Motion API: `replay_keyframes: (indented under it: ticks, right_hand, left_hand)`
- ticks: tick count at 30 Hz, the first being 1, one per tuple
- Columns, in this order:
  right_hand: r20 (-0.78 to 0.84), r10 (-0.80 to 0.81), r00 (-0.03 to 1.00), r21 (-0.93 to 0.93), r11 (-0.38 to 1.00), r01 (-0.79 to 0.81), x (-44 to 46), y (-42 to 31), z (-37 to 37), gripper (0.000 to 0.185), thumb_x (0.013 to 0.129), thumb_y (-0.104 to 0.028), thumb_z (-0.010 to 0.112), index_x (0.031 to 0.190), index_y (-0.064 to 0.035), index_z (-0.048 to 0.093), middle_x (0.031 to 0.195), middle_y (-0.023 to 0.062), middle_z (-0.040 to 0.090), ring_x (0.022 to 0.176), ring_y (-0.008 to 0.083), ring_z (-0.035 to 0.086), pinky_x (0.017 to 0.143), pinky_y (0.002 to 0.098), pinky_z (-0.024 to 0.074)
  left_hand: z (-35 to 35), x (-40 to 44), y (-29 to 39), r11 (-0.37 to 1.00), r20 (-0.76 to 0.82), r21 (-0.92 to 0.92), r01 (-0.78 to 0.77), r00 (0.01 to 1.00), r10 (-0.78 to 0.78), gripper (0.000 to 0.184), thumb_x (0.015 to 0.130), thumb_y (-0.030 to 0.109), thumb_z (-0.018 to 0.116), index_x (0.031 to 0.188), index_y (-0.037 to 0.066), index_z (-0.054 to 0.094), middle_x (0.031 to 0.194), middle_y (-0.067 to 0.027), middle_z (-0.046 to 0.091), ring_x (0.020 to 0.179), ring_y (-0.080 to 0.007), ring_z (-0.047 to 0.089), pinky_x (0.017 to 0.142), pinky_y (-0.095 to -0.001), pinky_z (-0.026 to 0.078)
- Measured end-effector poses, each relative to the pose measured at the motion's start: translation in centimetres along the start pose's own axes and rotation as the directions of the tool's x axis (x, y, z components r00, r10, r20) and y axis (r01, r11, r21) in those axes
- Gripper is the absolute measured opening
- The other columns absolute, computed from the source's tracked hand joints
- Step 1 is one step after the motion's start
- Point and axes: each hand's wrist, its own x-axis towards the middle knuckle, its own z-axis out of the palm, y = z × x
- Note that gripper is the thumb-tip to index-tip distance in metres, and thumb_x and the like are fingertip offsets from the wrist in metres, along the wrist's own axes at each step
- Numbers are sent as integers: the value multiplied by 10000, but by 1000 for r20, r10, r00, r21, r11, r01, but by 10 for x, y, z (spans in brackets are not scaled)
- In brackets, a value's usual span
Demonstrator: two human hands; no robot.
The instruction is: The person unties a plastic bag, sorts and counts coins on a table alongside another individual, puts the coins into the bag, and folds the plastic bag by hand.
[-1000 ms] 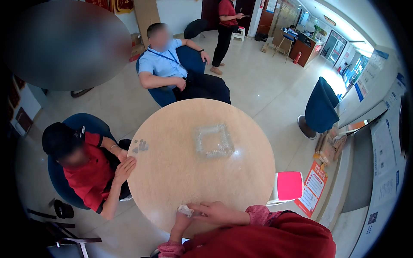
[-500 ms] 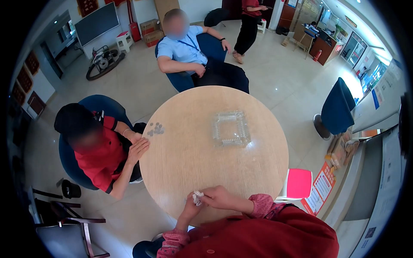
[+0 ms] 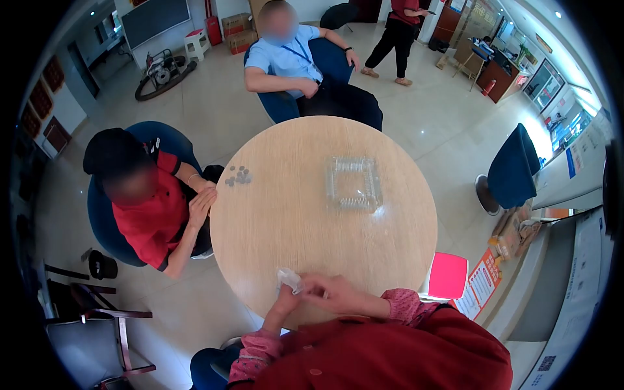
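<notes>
At the near edge of the round wooden table [image 3: 292, 221], my left hand [image 3: 284, 303] is closed on a crumpled white, thin tissue-like piece [image 3: 289, 280]. My right hand [image 3: 333, 294] is beside it, touching or nearly touching the white piece; its fingers are blurred and I cannot make out what they hold. Farther back on the table lies a clear, square, ridged plastic ring [image 3: 354, 184]. A loose group of small grey discs [image 3: 238, 176] lies at the table's left edge.
A seated person in red [image 3: 153, 201] rests their hands at the table's left edge. Beyond the table a person in light blue [image 3: 286, 62] sits in a blue chair; another person stands behind. A red-topped stool [image 3: 447, 275] is at the right, an empty blue chair [image 3: 510, 170] farther off.
The view has shifted, so the table sits higher in the frame. The white piece looks more spread out above my left hand. The standing person's legs have moved apart.
</notes>
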Motion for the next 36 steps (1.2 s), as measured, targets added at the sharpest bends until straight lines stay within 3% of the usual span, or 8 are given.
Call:
replay_keyframes:
  ticks: [5, 7, 8, 11, 13, 19, 28, 36]
  right_hand:
    - [397, -335, 855, -213, 872, 440, 13, 33, 40, 340, 852, -154, 578, 1189, -119, 550, 1087, 86, 607, 947, 254, 618, 774, 354, 499]
    - [385, -337, 859, -460, 737, 495, 23, 38, 45, 348, 824, -143, 559, 1171, -120, 552, 1211, 77, 540, 1005, 287, 587, 788, 377, 492]
    - [389, -339, 857, -460, 734, 500, 27, 45, 43, 348, 824, -143, 559, 1171, -120, 552, 1211, 77, 540, 1005, 287, 587, 788, 377, 492]
    - [428, -256, 867, -555, 682, 476, 34, 61, 28, 326, 814, -143, 532, 1138, -114, 553, 1239, 83, 510, 997, 290, 583, 763, 394, 499]
    - [355, -240, 904, -505, 764, 401, 35, 60, 20, 285, 829, -126, 497, 1109, -104, 545, 1225, 93, 499, 902, 308, 612, 679, 418, 513]
    - [407, -7, 913, -761, 550, 343, 29, 67, 2, 220, 846, -126, 479, 1034, -27, 534, 942, 173, 614, 674, 348, 638, 541, 440, 504]
    - [361, 200, 911, -707, 696, 128, 11, 43, 1, 272, 886, -281, 476, 951, -44, 592, 706, 191, 624, 638, 364, 628, 553, 482, 489]
    - [74, 17, 997, -662, 748, 37, 0, 72, 13, 270, 864, -342, 532, 849, -96, 644, 657, 135, 626, 585, 333, 614, 533, 455, 484]
  left_hand:
    - [2, 3, 2, 928, -25, -329, 176, 980, -195, 252, 846, 141, 632, 1076, 38, 636, 945, -59, 655, 870, -131, 610, 737, -279, 486]
    - [-13, 1, -20, 467, 332, -763, 447, 891, -310, 243, 795, 81, 644, 1028, 21, 614, 970, -72, 630, 904, -198, 597, 808, -323, 466]
    - [-12, -1, -27, 468, 328, -765, 441, 894, -307, 243, 795, 81, 644, 1028, 21, 614, 970, -72, 630, 904, -198, 597, 808, -323, 466]
    - [1, -4, -42, 990, 34, -82, 114, 993, -111, 233, 766, 70, 655, 993, 32, 619, 955, -101, 633, 882, -230, 603, 803, -338, 467]
    - [4, -3, -44, 864, -49, 497, -83, 991, 123, 227, 747, 63, 663, 969, 39, 623, 945, -121, 635, 868, -252, 607, 801, -349, 468]
    - [3, -2, -26, 886, -2, 457, -81, 996, 92, 286, 688, 139, 694, 970, 108, 653, 945, -129, 653, 920, -330, 593, 849, -424, 427]
    - [11, -14, 5, 695, 77, 716, -71, 997, 22, 185, 692, 244, 670, 842, 135, 668, 847, -110, 642, 857, -315, 593, 830, -426, 422]
    - [12, -14, 13, 777, 32, 621, -98, 994, 100, 166, 684, 216, 689, 830, 141, 665, 826, -54, 639, 872, -264, 577, 859, -413, 409]
